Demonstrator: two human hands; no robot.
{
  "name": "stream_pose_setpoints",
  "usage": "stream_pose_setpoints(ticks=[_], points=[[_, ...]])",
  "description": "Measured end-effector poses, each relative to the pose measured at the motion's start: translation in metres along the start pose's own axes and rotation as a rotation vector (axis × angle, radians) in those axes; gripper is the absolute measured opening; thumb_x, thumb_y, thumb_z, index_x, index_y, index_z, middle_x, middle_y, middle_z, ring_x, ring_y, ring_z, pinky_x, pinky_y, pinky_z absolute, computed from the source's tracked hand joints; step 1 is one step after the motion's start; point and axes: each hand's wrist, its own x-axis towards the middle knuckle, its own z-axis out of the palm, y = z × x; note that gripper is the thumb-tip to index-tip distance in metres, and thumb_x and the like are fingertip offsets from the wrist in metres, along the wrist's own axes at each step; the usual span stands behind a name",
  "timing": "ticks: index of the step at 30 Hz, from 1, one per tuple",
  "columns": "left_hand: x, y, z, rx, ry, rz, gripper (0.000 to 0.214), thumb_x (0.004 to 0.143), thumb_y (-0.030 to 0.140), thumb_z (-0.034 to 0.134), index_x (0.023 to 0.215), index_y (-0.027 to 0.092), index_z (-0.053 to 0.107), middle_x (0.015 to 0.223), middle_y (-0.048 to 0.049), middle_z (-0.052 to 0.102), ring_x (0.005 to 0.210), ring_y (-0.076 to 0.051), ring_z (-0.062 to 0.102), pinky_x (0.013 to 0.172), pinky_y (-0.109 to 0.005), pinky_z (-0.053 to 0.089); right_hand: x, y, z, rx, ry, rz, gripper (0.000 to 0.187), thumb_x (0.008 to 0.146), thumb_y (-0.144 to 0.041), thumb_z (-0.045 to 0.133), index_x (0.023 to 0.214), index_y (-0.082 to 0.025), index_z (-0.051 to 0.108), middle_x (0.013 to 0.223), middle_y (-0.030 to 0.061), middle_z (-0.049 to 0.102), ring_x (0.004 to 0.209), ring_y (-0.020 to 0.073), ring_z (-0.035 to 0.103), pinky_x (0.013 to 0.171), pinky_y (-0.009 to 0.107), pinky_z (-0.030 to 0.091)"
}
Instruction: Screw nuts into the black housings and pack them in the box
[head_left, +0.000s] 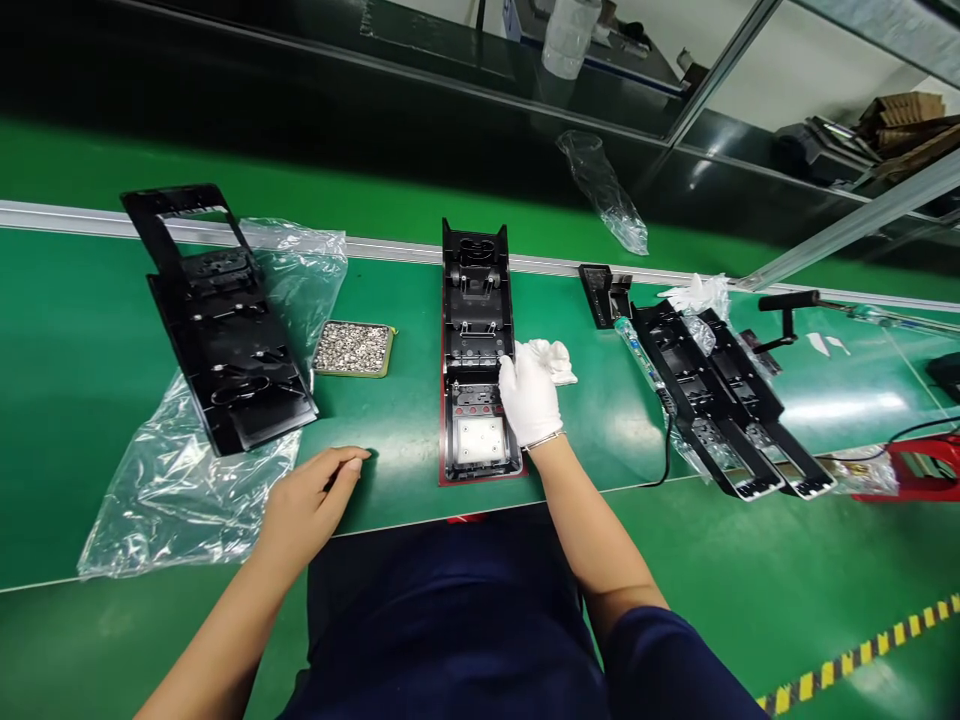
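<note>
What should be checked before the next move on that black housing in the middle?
1. Housing lies flat on the bench: ok.
2. Gloved right hand rests on its right edge: ok.
3. Left hand free, resting on the bench: ok.
4. Screw tray filled, near the left hand: ok.
5. Corded tool in hand: not ok, it lies off to the right.
6. Screws already seated in the housing: cannot tell.

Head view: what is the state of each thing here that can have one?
left hand, bare, open, flat on the belt, holding nothing.
right hand, gloved, on the middle housing's right edge; grip unclear.
middle housing, lying open side up on the belt.
tray, filled with small metal parts.
corded tool, lying on the belt, unheld.
left housings, stacked on a plastic bag.
</note>
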Motion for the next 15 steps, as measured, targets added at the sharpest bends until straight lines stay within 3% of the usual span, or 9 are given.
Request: stream_pose_setpoints(ticks=[2, 4, 6, 9, 11, 15], points=[[0.000, 0.001, 0.000, 0.002, 0.007, 0.014, 0.049, 0.083, 0.060, 0.044, 0.090, 0.023, 0.075, 0.084, -0.0038, 0.076, 0.076, -0.014, 0.068, 0.069, -0.023, 0.051, -0.005, 0.003, -0.003, 0.027, -0.005, -0.011, 0.043, 0.099, -0.032, 0.036, 0.121, -0.009, 0.065, 0.112, 0.0113, 0.059, 0.103, 0.0076, 0.050, 0.109, 0.027, 0.045], [0.000, 0.003, -0.001, 0.005, 0.015, 0.029, 0.048, 0.084, 0.059, 0.044, 0.088, 0.023, 0.076, 0.086, -0.0038, 0.077, 0.076, -0.014, 0.068, 0.067, -0.022, 0.051, -0.013, 0.012, -0.012, 0.218, 0.032, 0.031, 0.041, 0.096, -0.036, 0.046, 0.121, -0.011, 0.066, 0.121, 0.0098, 0.058, 0.110, 0.0071, 0.052, 0.107, 0.022, 0.048], [0.001, 0.005, -0.002, 0.011, 0.020, 0.043, 0.049, 0.084, 0.059, 0.043, 0.087, 0.024, 0.076, 0.087, -0.0035, 0.077, 0.075, -0.014, 0.068, 0.065, -0.022, 0.050, -0.022, 0.028, -0.025, 0.490, 0.103, 0.153, 0.047, 0.089, -0.044, 0.056, 0.123, -0.012, 0.065, 0.129, 0.0089, 0.056, 0.104, 0.0043, 0.054, 0.087, 0.014, 0.051], [0.001, 0.006, -0.004, 0.034, 0.017, 0.064, 0.048, 0.083, 0.060, 0.043, 0.085, 0.025, 0.077, 0.085, -0.0018, 0.078, 0.071, -0.014, 0.067, 0.060, -0.022, 0.047, -0.033, 0.058, -0.044, 0.754, 0.174, 0.369, 0.070, 0.084, -0.061, 0.052, 0.134, -0.011, 0.052, 0.126, 0.0128, 0.057, 0.070, -0.0017, 0.046, 0.056, 0.009, 0.035], [0.001, 0.005, -0.005, 0.054, 0.026, 0.090, 0.047, 0.082, 0.060, 0.043, 0.084, 0.026, 0.076, 0.083, -0.0002, 0.077, 0.066, -0.013, 0.065, 0.057, -0.023, 0.044, -0.037, 0.074, -0.053, 0.841, 0.223, 0.450, 0.079, 0.085, -0.062, 0.045, 0.145, -0.012, 0.037, 0.132, 0.0163, 0.053, 0.066, -0.0033, 0.044, 0.056, 0.009, 0.037], [0.003, 0.002, -0.003, 0.099, 0.072, 0.153, 0.046, 0.083, 0.062, 0.041, 0.080, 0.030, 0.075, 0.081, 0.0016, 0.077, 0.066, -0.015, 0.065, 0.054, -0.023, 0.042, -0.030, 0.093, -0.060, 0.930, 0.457, 0.500, 0.083, 0.086, -0.056, 0.043, 0.155, -0.022, 0.012, 0.154, 0.0149, 0.031, 0.102, 0.0009, 0.059, 0.080, 0.013, 0.053]])
